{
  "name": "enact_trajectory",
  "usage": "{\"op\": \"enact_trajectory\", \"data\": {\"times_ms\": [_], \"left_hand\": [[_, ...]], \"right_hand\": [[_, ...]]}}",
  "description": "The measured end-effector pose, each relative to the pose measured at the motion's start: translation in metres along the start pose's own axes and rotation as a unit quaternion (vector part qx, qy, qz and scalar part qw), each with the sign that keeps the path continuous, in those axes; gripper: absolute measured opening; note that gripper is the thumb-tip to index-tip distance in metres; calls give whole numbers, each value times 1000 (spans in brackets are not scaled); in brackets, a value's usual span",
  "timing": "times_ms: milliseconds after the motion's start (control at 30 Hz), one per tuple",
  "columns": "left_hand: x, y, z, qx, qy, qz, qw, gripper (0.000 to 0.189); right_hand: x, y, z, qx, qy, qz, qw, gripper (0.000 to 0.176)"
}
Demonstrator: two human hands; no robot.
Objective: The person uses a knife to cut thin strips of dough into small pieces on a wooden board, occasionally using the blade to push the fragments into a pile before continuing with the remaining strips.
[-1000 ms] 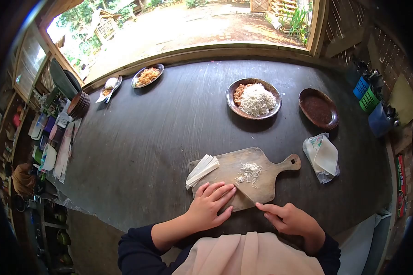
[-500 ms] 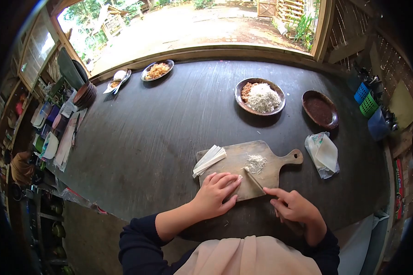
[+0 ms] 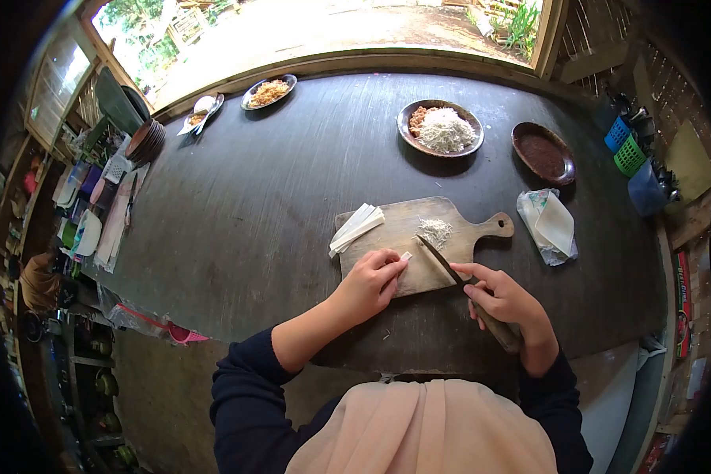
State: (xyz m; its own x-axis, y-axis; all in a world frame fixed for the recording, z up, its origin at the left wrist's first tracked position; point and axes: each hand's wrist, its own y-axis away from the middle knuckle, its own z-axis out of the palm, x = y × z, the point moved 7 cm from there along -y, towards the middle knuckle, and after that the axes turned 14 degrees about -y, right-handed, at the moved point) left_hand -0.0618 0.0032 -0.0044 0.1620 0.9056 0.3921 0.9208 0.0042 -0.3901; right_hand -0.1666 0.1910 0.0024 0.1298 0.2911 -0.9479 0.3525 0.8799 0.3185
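Observation:
A wooden cutting board (image 3: 450,257) with a holed handle lies near the table's front edge. My left hand (image 3: 371,283) is at its front left, fingers closed on a small white piece (image 3: 405,257). My right hand (image 3: 504,299) grips a knife (image 3: 440,261) by its wooden handle. The blade points up and left over the board, its tip close to a small heap of fine white shreds (image 3: 434,231). Several white strips (image 3: 357,229) lie at the board's upper left corner.
Beyond the board stand a plate (image 3: 474,146) of white shreds and reddish food, a brown oval dish (image 3: 543,153) and a plastic packet (image 3: 547,227). Farther left are a plate of orange food (image 3: 268,93), a small dish (image 3: 201,115) and stacked brown plates (image 3: 144,142).
The whole view has shifted, so the table items sit higher. The knife blade has turned and come away from my left hand, which now shows the white piece between its fingertips.

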Motion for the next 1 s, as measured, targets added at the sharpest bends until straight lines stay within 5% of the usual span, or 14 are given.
{"op": "enact_trajectory", "data": {"times_ms": [133,333,467,633,767,1000], "left_hand": [[1,-3,1,5,5,-10,1000,38],[2,-5,1,7,10,-36,999,35],[9,-9,-1,3,-35,-29,999,32],[9,-24,8,-69,-80,-36,994,13],[-5,-37,14,-118,-44,-80,989,15],[-5,-42,12,-54,50,-54,996,14]], "right_hand": [[7,0,10,-70,-26,32,997,48],[4,-2,0,-6,-26,16,1000,48],[0,2,7,-53,-7,29,998,48],[1,1,-6,-3,25,25,999,51],[-1,-1,-5,8,37,1,999,55],[1,-7,-2,2,18,13,1000,56]]}}
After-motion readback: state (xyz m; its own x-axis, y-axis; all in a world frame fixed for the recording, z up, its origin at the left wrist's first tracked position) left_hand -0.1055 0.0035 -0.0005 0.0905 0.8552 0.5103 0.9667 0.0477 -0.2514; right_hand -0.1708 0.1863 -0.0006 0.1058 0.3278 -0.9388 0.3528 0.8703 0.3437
